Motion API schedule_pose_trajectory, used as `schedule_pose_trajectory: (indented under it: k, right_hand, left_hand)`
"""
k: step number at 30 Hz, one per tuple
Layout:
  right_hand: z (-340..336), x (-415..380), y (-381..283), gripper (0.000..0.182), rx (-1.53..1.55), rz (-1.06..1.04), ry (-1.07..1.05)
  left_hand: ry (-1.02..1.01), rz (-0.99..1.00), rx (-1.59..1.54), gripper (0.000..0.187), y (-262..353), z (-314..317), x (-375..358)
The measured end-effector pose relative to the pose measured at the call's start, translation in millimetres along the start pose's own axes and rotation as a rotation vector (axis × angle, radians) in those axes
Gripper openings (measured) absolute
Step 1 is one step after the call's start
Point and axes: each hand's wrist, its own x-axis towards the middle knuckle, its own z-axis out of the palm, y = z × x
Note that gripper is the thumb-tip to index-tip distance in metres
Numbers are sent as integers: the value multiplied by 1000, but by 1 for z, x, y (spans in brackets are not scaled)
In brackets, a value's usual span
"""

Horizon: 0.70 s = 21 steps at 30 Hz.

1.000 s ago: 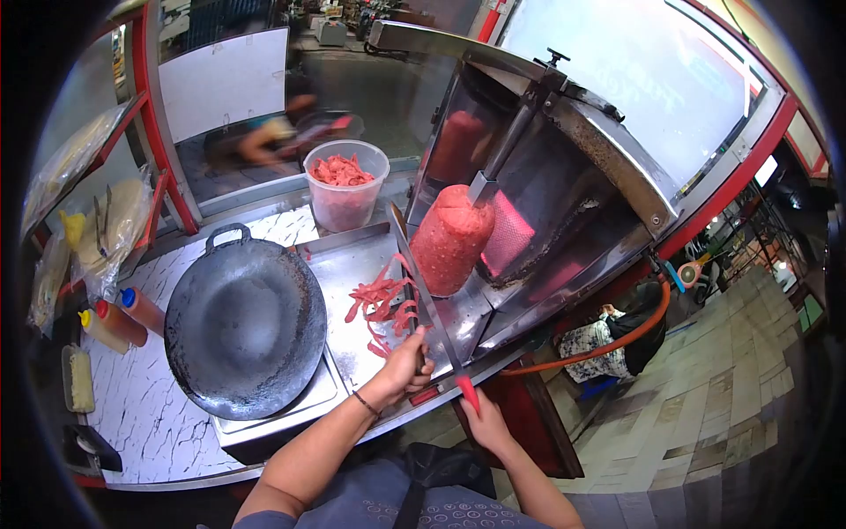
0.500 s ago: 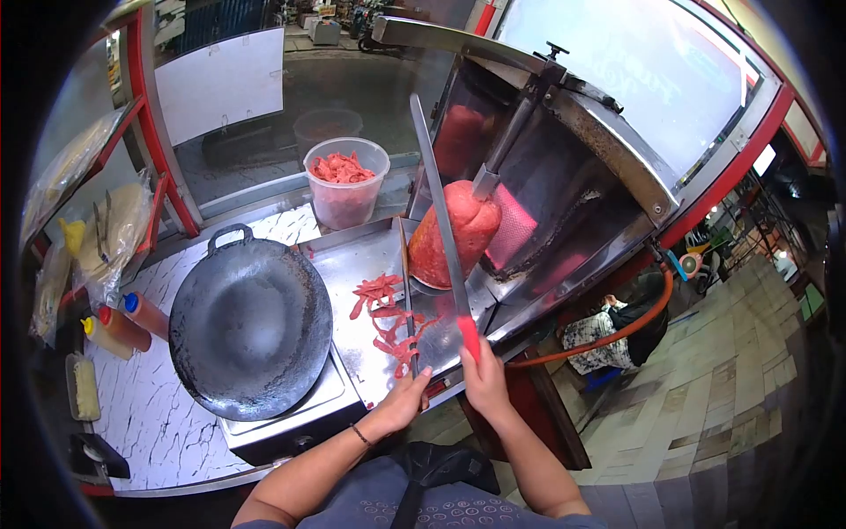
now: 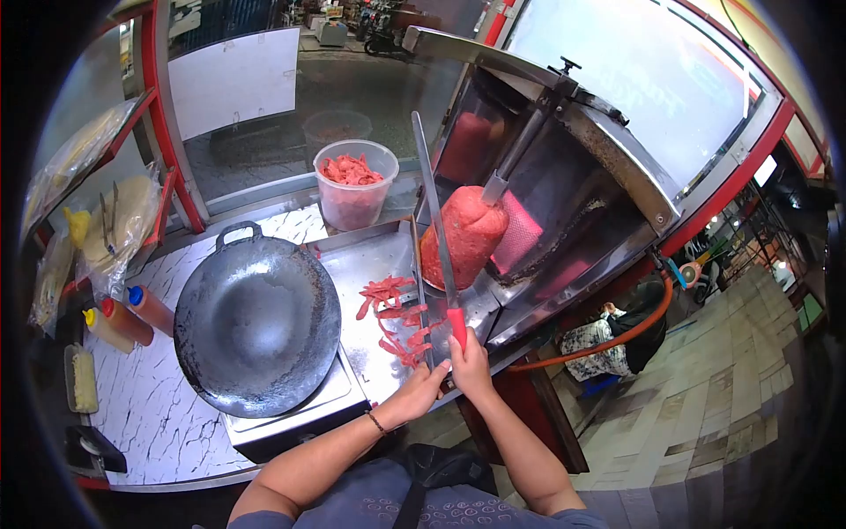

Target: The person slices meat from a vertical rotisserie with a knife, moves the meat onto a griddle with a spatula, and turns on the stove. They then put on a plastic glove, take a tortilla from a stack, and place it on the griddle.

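Observation:
My right hand (image 3: 471, 366) is closed round the red handle of a long knife (image 3: 434, 212). The blade points up and away, overlapping the left side of a meat cone (image 3: 467, 231) on an upright spit. My left hand (image 3: 419, 394) is closed at the near end of a long thin dark bar (image 3: 420, 291) running along the metal tray; its fingertips are partly hidden, close beside the knife handle. Thin reddish meat shavings (image 3: 392, 304) lie on the tray (image 3: 357, 264), mostly left of the bar.
A black wok (image 3: 256, 326) sits on a stove at left. Behind the tray stands a clear tub (image 3: 357, 198) of meat shavings. Sauce bottles (image 3: 130, 322) and a container of pale shreds (image 3: 81, 379) stand far left. The metal grill housing (image 3: 608, 167) rises at right.
The knife has drawn back towards me and swung left, its handle now nearer my left hand. My view has shifted slightly, and the shavings lie much as before.

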Motion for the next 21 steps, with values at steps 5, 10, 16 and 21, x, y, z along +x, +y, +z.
schedule_pose_trajectory:
  k: [5,10,16,21]
  right_hand:
    - [-8,-84,41,35,-81,176,-81]
    - [-9,-23,30,24,-79,38,-99]
    - [-39,-87,38,31,-112,158,-157]
    - [-39,-36,25,25,-123,76,-211]
  left_hand:
    - [-10,-30,13,57,-1,-12,13]
    - [33,-51,-71,46,-2,-3,19]
    - [11,-91,-142,44,-1,-13,39]
    - [44,-207,-471,47,22,-8,33]
